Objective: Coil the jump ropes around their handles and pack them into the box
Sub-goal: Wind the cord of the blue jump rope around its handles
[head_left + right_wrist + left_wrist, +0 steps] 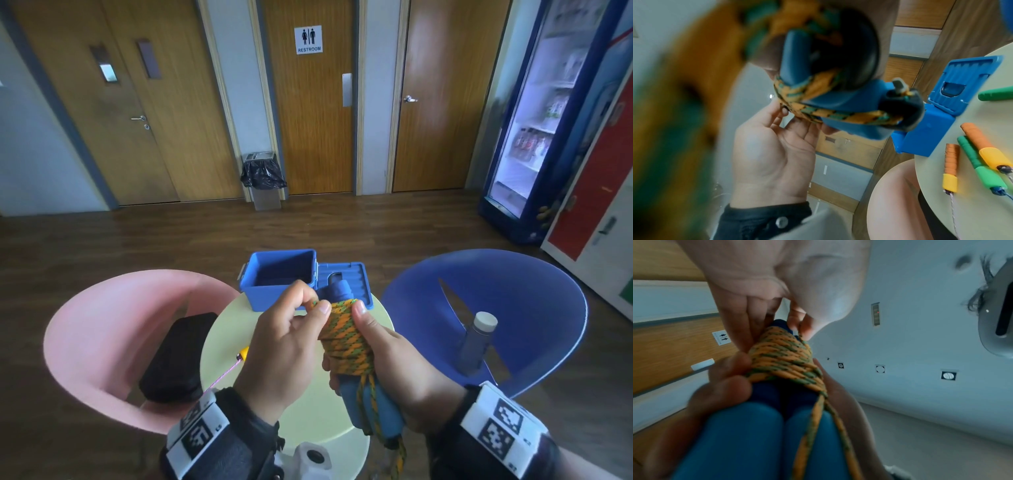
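Observation:
My right hand [368,334] grips two blue handles [363,404] held together, with an orange-and-green rope [346,339] coiled round their upper part. My left hand [313,303] pinches the rope at the top of the coil [783,360]. A loose rope tail [397,455] hangs below the handles. The open blue box [281,274] stands on the far side of the round table [308,411], just beyond my hands, its lid [356,277] folded back to the right. In the right wrist view, other jump ropes lie on the table: orange-and-yellow handles [949,168] and green handles [978,162].
A pink chair [96,342] on the left holds a black pouch [178,356]. A blue chair [513,291] on the right holds a grey bottle [476,346]. A thin pink cord with a yellow end [239,356] lies on the table's left edge. Doors and a fridge stand beyond.

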Tool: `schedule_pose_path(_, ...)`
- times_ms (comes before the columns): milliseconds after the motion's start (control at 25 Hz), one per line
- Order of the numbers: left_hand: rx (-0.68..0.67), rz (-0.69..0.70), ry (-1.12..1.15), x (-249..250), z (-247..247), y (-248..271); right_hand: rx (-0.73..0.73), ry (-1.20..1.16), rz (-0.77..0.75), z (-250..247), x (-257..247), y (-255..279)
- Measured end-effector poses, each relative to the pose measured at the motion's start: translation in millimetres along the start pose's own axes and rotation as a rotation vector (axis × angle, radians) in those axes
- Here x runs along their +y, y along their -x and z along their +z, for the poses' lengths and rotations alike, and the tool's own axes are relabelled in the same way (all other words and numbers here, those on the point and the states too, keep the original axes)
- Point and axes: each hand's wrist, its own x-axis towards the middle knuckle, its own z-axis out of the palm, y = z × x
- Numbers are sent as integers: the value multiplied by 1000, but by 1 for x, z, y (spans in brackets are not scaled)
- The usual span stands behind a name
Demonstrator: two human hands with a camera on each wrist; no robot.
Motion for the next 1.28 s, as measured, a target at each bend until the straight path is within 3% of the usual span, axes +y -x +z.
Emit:
schedule_pose_path(160,89,93,-96,-4,3,3,-61,-60,70,-3,-4,-1)
schedule_pose_path(400,47,98,-187,-8,2,-1,-94,-101,194,-11,-4,-4)
schedule_pose_path(600,17,75,-181,-12,3,-3,-105,-68,210,-16,-3,-5)
schedule_pose_path(800,64,91,-152,-10,11,-3,-54,-1,128,-15,-7,-4)
schedule_pose_path(1040,87,19,96,-10,13,-18,-11,42,14,-12,-17,-1)
schedule_pose_path(1280,127,155,51,0,18,-9,39,133,-52,-6,-26,7)
